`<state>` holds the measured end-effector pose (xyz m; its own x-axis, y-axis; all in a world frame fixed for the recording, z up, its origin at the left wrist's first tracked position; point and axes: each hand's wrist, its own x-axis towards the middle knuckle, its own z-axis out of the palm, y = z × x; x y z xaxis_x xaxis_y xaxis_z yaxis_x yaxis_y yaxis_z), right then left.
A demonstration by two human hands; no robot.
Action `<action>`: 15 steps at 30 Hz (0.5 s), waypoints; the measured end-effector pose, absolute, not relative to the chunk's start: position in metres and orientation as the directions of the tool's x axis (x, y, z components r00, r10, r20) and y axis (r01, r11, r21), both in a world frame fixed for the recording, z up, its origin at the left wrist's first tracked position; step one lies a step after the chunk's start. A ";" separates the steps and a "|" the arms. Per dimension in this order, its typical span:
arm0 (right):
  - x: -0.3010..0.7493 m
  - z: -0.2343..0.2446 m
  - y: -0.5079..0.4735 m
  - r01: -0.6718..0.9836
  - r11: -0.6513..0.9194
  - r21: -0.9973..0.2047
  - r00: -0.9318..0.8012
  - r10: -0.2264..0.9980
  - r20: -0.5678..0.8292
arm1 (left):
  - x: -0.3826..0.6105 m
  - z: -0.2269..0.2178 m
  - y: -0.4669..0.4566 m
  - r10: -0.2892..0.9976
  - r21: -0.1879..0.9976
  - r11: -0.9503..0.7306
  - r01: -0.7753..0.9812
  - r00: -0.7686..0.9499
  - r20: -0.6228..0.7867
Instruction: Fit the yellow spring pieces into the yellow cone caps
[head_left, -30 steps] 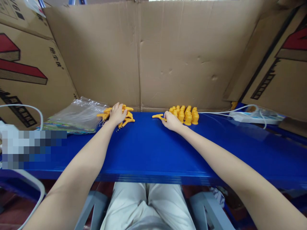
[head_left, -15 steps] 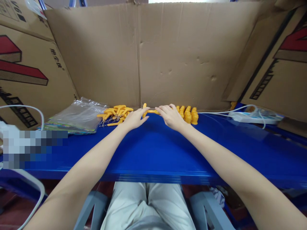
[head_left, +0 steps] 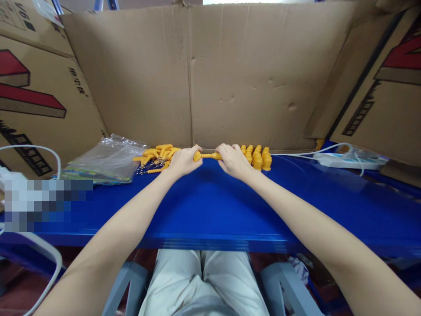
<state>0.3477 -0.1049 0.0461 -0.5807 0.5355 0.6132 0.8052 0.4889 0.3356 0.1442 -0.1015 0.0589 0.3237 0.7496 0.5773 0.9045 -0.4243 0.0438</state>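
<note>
At the back of the blue table, my left hand (head_left: 184, 160) is closed on the handle of a yellow T-handled screw (head_left: 207, 156). The threaded shaft lies level and points right. My right hand (head_left: 233, 159) is closed around a yellow bottle-shaped piece (head_left: 215, 156), which meets the shaft's end; most of it is hidden by the fingers. Left of my left hand lies a heap of yellow T-handled screws (head_left: 161, 151) with small metal chains (head_left: 149, 166). To the right of my right hand stand rows of yellow bottle-shaped pieces (head_left: 265, 160).
Clear plastic bags (head_left: 105, 160) are stacked at the left on the blue table (head_left: 210, 206). A cardboard wall (head_left: 250, 79) closes off the back. A white power strip (head_left: 351, 161) with a cable lies at the right; another white cable (head_left: 49, 250) loops at the left.
My left hand has turned the T-handle, from upright to end-on, and its fingers have closed more tightly. My right hand's fingers have curled further around the bottle-shaped piece.
</note>
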 end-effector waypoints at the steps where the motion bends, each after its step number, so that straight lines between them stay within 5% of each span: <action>1: 0.348 0.046 -0.105 0.802 0.495 0.334 -0.583 0.528 0.618 | 0.144 0.059 -0.102 0.752 0.043 -0.418 0.907 0.320 0.576; 15: 0.344 0.067 -0.122 0.828 0.371 0.421 -0.561 0.566 0.604 | 0.151 0.065 -0.109 0.770 0.068 -0.395 0.916 0.290 0.569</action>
<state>0.3444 -0.1218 0.0671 -0.5608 0.5659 0.6044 0.8279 0.3712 0.4205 0.1510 -0.1087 0.0653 0.2896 0.7695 0.5691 0.9162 -0.3950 0.0679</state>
